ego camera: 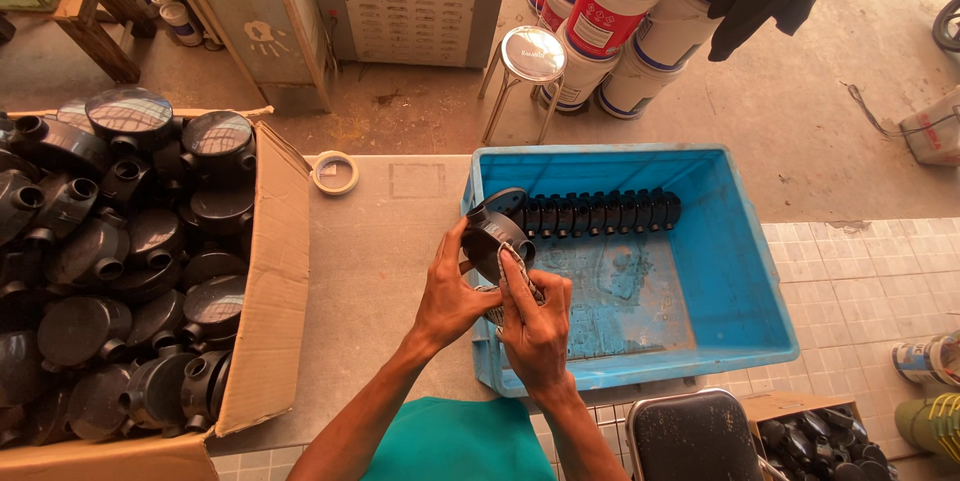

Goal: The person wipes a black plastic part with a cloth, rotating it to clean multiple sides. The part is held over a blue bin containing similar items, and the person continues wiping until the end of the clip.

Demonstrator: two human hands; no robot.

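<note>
One row of black fittings (600,212) already lines the far side of the crate (745,271); the box (270,281) left of it remains heaped. Left hand (450,291) grips a fitting (495,241) over the crate's near-left corner; right hand (535,326), below, presses a rag (515,276) against it.

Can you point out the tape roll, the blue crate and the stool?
Tape roll (335,173), head view, on its ring.
Blue crate (745,271), head view, on its right wall.
Stool (533,53), head view, on its round seat.
</note>
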